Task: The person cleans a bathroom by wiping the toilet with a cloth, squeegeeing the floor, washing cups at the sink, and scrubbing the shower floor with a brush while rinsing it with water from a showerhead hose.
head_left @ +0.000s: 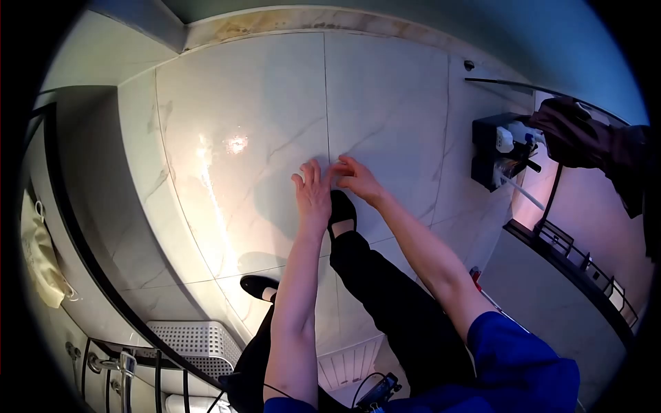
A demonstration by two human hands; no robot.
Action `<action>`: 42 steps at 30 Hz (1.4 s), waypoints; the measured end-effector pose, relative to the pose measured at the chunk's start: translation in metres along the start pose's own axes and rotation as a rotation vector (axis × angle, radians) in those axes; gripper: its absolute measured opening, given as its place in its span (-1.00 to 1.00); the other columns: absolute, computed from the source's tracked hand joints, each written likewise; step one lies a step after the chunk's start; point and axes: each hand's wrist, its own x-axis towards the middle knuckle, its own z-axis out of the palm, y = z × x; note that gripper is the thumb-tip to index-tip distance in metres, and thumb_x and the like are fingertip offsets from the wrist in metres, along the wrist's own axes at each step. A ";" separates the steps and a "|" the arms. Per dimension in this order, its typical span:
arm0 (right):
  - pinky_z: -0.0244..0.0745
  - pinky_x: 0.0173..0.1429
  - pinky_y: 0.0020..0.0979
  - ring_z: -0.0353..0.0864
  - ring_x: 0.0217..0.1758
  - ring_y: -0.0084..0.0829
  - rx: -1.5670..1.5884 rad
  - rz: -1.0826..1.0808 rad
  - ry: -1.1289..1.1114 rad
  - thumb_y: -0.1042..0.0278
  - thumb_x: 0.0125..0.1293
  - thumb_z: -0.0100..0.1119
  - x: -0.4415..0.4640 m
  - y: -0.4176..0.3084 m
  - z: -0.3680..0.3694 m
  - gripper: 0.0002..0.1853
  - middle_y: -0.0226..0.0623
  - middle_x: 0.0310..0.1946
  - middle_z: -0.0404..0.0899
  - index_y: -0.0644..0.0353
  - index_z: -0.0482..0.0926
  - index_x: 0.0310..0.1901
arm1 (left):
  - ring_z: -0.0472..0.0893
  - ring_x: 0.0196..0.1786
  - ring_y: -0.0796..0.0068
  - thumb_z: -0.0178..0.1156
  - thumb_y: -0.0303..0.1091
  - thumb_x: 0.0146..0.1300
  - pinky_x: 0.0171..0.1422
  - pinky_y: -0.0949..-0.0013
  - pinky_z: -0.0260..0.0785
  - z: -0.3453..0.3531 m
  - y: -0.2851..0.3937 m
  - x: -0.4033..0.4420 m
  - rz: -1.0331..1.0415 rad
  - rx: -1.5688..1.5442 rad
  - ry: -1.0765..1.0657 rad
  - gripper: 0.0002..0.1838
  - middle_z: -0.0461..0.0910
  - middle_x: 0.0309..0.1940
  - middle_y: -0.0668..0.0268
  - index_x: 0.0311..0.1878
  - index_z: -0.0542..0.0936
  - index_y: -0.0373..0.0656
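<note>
My left hand (313, 194) is stretched out over the pale tiled floor (385, 103), its fingers spread and slightly bent, with nothing in it. Close beside it, my right hand (359, 180) has its fingers loosely bent and apart, some a little blurred, and no object shows in them. The fingertips of the right hand come near the left hand; whether they touch I cannot tell. Just below the hands is a black shoe (342, 206) on one foot. The other black shoe (258, 284) stands further back to the left.
A dark bin-like box (485, 155) with bottles and brushes is at the right, near hanging dark clothing (578, 134). A white perforated basket (189, 337) sits lower left, beside a black-edged glass panel (89, 255). A floor grate (344, 363) lies behind my feet.
</note>
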 end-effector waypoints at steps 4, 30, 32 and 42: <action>0.51 0.04 -0.26 0.51 0.09 -0.28 0.331 0.053 -0.046 0.46 0.13 0.20 -0.033 -0.008 -0.049 -0.28 -0.15 0.12 0.43 0.14 0.11 0.33 | 0.11 0.32 0.06 0.08 -0.38 0.11 0.24 -0.01 -0.01 0.007 0.006 0.000 0.007 0.098 0.004 -0.36 0.17 0.28 0.08 0.33 0.26 0.13; 0.21 0.29 0.09 0.23 0.35 -0.13 0.903 -0.149 -0.740 -0.28 0.32 -0.21 -0.295 -0.242 0.068 -0.29 -0.13 0.30 0.25 0.00 0.12 0.37 | -0.06 0.43 -0.05 0.33 -0.11 -0.11 0.38 -0.20 -0.19 -0.235 -0.031 -0.248 -0.578 -0.796 -0.143 -0.54 0.07 0.37 0.09 -0.05 0.58 0.09; 0.21 0.29 0.09 0.23 0.35 -0.13 0.859 -0.154 -0.798 -0.29 0.32 -0.23 -0.332 -0.286 0.086 -0.28 -0.12 0.30 0.25 0.01 0.11 0.37 | -0.10 0.44 -0.06 0.34 -0.24 -0.15 0.37 -0.25 -0.18 -0.252 -0.020 -0.284 -0.556 -0.715 -0.061 -0.43 -0.04 0.42 0.12 0.07 0.53 0.15; 0.48 0.01 -0.35 0.52 0.02 -0.35 -0.997 -0.926 -0.143 0.33 0.19 0.24 -0.455 -0.391 0.154 -0.56 -0.22 0.02 0.50 0.23 0.43 0.10 | 0.49 0.14 0.26 0.29 -0.28 0.09 0.20 0.25 0.34 -0.437 -0.013 -0.480 -0.205 -1.489 0.369 -0.34 0.45 0.15 0.14 0.30 0.33 0.00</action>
